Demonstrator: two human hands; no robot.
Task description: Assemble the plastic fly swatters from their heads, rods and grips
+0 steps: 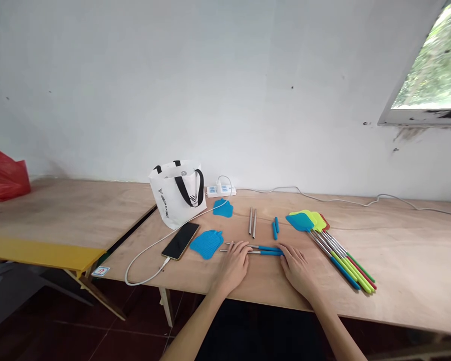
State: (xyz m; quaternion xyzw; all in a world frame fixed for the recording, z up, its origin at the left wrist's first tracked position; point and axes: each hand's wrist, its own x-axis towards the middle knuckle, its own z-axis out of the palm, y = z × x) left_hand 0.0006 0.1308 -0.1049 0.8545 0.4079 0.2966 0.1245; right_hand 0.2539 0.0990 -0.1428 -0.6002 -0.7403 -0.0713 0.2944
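Note:
Two fly swatter handles, thin metal rods with blue grips, lie side by side on the wooden table before me. My left hand bends over their metal part, fingers and thumb closed about the rods. At the other end, my right hand has its fingers around the tips of the blue grips; its fingertips are partly hidden. Blue swatter heads lie left of my left hand, with another blue head further back. Beyond the handles are two bare metal tubes and two short blue grips.
Several assembled fly swatters are fanned out on the right. A phone on a white charging cable, a white bag and a power strip are at left and back. A red bag sits on the neighbouring table.

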